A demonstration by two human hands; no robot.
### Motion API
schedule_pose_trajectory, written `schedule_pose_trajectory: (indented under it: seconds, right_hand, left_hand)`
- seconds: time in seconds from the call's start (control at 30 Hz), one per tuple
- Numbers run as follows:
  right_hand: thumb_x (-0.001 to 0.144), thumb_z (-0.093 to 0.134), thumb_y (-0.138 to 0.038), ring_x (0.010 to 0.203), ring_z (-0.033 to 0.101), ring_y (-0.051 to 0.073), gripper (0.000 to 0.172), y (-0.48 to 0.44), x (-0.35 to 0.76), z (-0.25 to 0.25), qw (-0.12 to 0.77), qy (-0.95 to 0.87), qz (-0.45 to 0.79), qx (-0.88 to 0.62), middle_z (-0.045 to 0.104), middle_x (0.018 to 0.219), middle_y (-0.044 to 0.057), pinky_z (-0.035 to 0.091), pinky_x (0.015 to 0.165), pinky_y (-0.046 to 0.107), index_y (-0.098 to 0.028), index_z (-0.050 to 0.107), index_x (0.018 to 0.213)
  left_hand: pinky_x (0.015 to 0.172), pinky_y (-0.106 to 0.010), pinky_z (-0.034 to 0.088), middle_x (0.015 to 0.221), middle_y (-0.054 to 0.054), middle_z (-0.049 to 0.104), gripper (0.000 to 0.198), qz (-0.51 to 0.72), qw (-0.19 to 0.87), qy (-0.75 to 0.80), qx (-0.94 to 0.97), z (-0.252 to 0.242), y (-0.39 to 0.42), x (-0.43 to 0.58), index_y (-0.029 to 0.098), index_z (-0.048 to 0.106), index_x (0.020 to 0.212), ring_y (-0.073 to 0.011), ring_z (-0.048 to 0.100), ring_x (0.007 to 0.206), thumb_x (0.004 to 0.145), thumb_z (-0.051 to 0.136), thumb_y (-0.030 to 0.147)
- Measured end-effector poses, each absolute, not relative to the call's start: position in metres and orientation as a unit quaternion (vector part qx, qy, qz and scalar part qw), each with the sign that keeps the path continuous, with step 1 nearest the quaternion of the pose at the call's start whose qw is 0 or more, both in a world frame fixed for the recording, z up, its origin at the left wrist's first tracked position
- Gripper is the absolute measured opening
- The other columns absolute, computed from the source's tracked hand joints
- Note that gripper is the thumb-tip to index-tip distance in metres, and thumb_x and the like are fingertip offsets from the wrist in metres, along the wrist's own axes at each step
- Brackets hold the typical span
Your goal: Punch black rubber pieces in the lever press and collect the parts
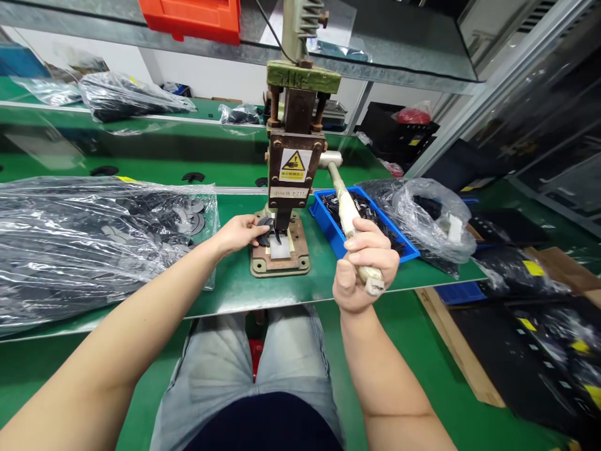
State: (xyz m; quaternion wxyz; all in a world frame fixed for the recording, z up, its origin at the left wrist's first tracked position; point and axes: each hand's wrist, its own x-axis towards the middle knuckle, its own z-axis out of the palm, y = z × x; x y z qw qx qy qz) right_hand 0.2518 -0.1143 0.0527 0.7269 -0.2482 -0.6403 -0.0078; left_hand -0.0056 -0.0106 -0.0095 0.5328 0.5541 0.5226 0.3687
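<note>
Left hand: fingers pinched a dark curved part on the press base, under the ram.
Right hand: fist closed round the wrapped lever handle — pulled low.
Beside: blue tray of black parts, right of the press; bagged parts lay left.

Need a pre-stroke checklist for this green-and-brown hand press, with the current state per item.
1. Grip of the right hand on the cream tape-wrapped lever handle: ok, fist closed near its end.
2. Clearance of the left hand from the dark press punch: not ok, fingertips sit right beside it.
3. Seating of the black flat curved part on the brown metal base plate: cannot tell, hand and punch partly hide it.
4. Reach to the blue plastic tray of black parts: ok, just right of the base plate.
5. Position of the clear plastic bag of black parts: ok, lies left of the base plate.
</note>
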Motion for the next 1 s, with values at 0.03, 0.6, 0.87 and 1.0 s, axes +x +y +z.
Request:
schedule_pose_trajectory:
  seconds: [0.03, 0.6, 0.87, 1.0]
  right_hand:
    - [0.094, 0.071, -0.040, 0.113, 0.071, 0.029, 0.018, -0.115, 0.251, 0.053, 0.729, -0.638, -0.007, -0.248, 0.061, 0.087, 0.002, 0.058, 0.110, 0.066, -0.029, 0.057, 0.093]
    - [0.095, 0.066, -0.041, 0.109, 0.070, 0.029, 0.016, -0.117, 0.249, 0.055, 0.720, -0.639, -0.022, -0.270, 0.058, 0.087, 0.002, 0.059, 0.109, 0.067, -0.031, 0.053, 0.096]
    - [0.099, 0.055, -0.057, 0.136, 0.063, 0.030, 0.053, -0.074, 0.258, 0.147, 0.714, -0.660, -0.021, -0.233, 0.060, 0.136, 0.009, 0.052, 0.121, 0.060, -0.032, 0.049, 0.145]
    - [0.103, 0.055, -0.050, 0.140, 0.061, 0.027, 0.050, -0.065, 0.272, 0.131, 0.677, -0.654, -0.011, -0.337, 0.057, 0.149, 0.010, 0.050, 0.123, 0.053, -0.032, 0.046, 0.149]
  left_hand:
    - [0.051, -0.021, 0.046, 0.066, 0.002, 0.066, 0.048, 0.366, 0.529, 0.525, 0.557, -0.010, -0.010, -0.006, 0.017, 0.063, 0.078, -0.0095, 0.061, 0.050, 0.072, 0.096, 0.051]
    - [0.045, -0.020, 0.050, 0.052, -0.002, 0.067, 0.034, 0.245, 0.614, 0.594, 0.459, 0.002, 0.002, -0.001, 0.020, 0.060, 0.080, -0.0123, 0.060, 0.041, 0.089, 0.087, 0.037]
    - [0.045, -0.018, 0.048, 0.050, 0.000, 0.064, 0.036, 0.304, 0.604, 0.583, 0.451, 0.012, -0.019, 0.008, 0.020, 0.055, 0.080, -0.0104, 0.058, 0.041, 0.093, 0.082, 0.041]
    - [0.046, -0.018, 0.049, 0.057, 0.001, 0.067, 0.047, 0.376, 0.576, 0.534, 0.491, 0.023, -0.050, -0.004, 0.021, 0.053, 0.080, -0.0105, 0.063, 0.047, 0.085, 0.087, 0.053]
